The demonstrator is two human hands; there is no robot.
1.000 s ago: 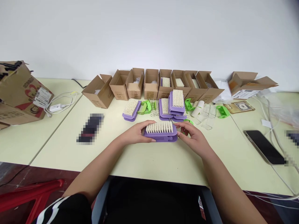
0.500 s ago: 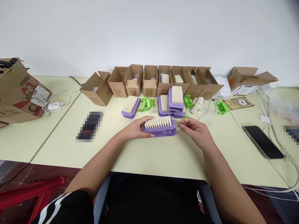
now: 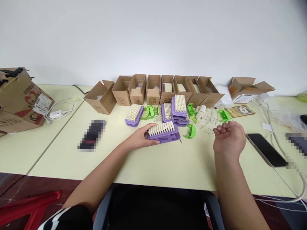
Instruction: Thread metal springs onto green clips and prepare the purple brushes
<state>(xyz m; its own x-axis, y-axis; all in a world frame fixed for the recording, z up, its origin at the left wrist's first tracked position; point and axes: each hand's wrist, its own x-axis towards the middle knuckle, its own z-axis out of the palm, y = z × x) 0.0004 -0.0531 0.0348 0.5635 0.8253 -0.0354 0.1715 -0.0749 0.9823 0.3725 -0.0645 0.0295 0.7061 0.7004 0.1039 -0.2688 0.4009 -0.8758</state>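
My left hand [image 3: 141,137] grips a purple brush [image 3: 165,138] with rows of cream bristles facing up, thumb on its near side. A thin metal bit [image 3: 181,141] shows by the brush's right end. Off to the right, my right hand [image 3: 229,138] is raised with its palm turned up and fingers curled; whether anything small is in them is hidden. Near its fingertips, thin wire coils [image 3: 213,120] and clear plastic pieces [image 3: 203,123] show. A green bracket [image 3: 191,131] lies between the hands. Behind the held brush are stacked purple brushes [image 3: 179,105], with another brush [image 3: 133,115] to their left.
Open cardboard boxes [image 3: 153,92] line the wall, some with brushes inside. More green parts [image 3: 148,112] and wire springs [image 3: 157,115] lie before them. A phone [image 3: 266,150] and white cables are at the right; a large carton [image 3: 24,102] stands at the left.
My right hand has left the brush's right end, moved right and turned palm up. The green bracket now shows fully. My left hand keeps hold of the brush; the view has tipped slightly.
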